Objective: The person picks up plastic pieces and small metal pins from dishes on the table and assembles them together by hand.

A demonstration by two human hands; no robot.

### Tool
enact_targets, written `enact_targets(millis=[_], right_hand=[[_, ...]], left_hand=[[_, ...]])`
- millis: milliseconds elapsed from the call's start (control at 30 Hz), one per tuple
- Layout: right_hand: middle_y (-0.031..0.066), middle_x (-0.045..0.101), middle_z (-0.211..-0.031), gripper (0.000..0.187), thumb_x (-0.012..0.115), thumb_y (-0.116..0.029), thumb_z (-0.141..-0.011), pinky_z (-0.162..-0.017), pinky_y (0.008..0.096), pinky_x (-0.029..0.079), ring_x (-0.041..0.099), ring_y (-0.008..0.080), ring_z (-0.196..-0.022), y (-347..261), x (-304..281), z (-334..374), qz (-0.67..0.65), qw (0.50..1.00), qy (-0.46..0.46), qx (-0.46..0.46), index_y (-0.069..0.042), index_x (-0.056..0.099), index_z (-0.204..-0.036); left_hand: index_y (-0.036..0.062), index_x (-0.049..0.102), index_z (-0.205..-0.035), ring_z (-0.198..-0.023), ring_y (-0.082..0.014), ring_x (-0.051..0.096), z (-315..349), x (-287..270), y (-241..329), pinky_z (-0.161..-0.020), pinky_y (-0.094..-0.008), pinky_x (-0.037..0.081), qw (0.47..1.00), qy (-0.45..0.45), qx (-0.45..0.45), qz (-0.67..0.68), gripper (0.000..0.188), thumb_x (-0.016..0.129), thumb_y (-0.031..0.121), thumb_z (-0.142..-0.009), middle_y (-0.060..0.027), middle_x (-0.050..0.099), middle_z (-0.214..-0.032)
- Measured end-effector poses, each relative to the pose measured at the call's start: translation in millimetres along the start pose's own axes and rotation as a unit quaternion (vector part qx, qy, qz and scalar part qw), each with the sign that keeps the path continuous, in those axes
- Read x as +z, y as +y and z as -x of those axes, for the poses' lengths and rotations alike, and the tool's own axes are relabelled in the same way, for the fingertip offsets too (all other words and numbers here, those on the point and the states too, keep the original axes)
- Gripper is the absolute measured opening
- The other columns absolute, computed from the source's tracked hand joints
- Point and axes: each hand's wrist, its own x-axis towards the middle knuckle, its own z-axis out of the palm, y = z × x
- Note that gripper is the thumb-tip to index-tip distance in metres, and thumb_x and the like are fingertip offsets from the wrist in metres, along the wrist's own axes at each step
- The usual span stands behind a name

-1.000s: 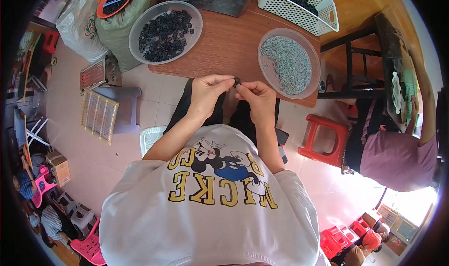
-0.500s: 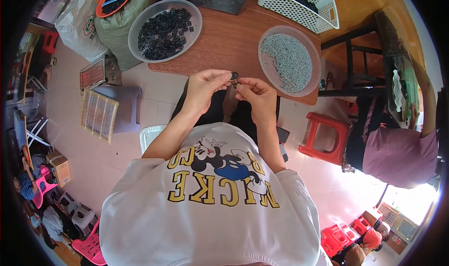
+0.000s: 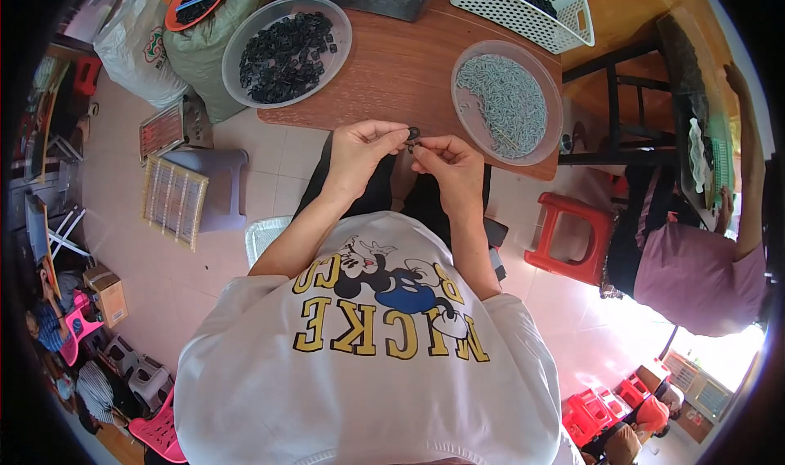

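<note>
Just off the table's near edge, my two hands meet over my lap. Between thumb and forefinger, my left hand (image 3: 356, 156) pinches a small black plastic part (image 3: 413, 132). Fingertips of my right hand (image 3: 451, 170) are pressed together right beside that part, on something too small to make out. Ahead to the left, a translucent round bowl (image 3: 343, 46) holds a heap of black plastic parts (image 3: 286, 60). On the right side of the table, another round bowl (image 3: 466, 136) contains many small silvery screw-like pieces (image 3: 507, 101).
A brown wooden table (image 3: 392, 80) carries a white perforated basket (image 3: 523, 19) and a clear bin (image 3: 396, 3) at the back. Full sacks (image 3: 213, 72) stand left, topped by an orange bowl (image 3: 173, 15). A red stool (image 3: 564, 240) and a seated person (image 3: 695, 277) are on the right.
My hands keep almost the same place, while the black part has tilted slightly at my fingertips. On the right, the other person's arm has reached farther up.
</note>
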Motion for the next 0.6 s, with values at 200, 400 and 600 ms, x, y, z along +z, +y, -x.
enact_targets(millis=[200, 400, 600], right_hand=[[0.0098, 0.065, -0.077, 0.015, 0.066, 0.000, -0.078, -0.058, 0.0202, 0.050, 0.063, 0.0119, -0.062, 1, 1, 0, -0.017, 1.000, 0.005, 0.000, 0.005, 0.062, -0.091], [0.0080, 0.064, -0.078, 0.030, 0.065, 0.001, -0.079, -0.060, 0.0203, 0.051, 0.062, 0.0111, -0.065, 2, 1, 0, -0.021, 1.000, -0.007, 0.000, 0.007, 0.059, -0.107], [0.0056, 0.063, -0.081, 0.035, 0.063, -0.001, -0.081, -0.064, 0.0203, 0.050, 0.060, 0.0094, -0.068, 11, -5, -1, -0.016, 0.999, -0.046, -0.011, 0.003, 0.058, -0.116]], left_hand=[[-0.0018, 0.069, -0.089, -0.068, -0.0096, 0.058, 0, 0, -1, -0.064, -0.0216, 0.047, 1.000, -0.008, -0.006, -0.025, 0.011, 0.067, 0.002, -0.079, -0.0076, 0.067, -0.080], [-0.0020, 0.068, -0.094, -0.072, -0.0084, 0.061, 3, -2, -3, -0.065, -0.0204, 0.048, 0.999, -0.028, -0.007, -0.028, 0.016, 0.067, 0.002, -0.078, -0.0065, 0.067, -0.082], [-0.0014, 0.066, -0.101, -0.080, -0.0098, 0.063, 8, -5, 6, -0.073, -0.0213, 0.050, 0.994, -0.074, -0.007, -0.076, 0.024, 0.067, -0.002, -0.077, -0.0070, 0.067, -0.090]])
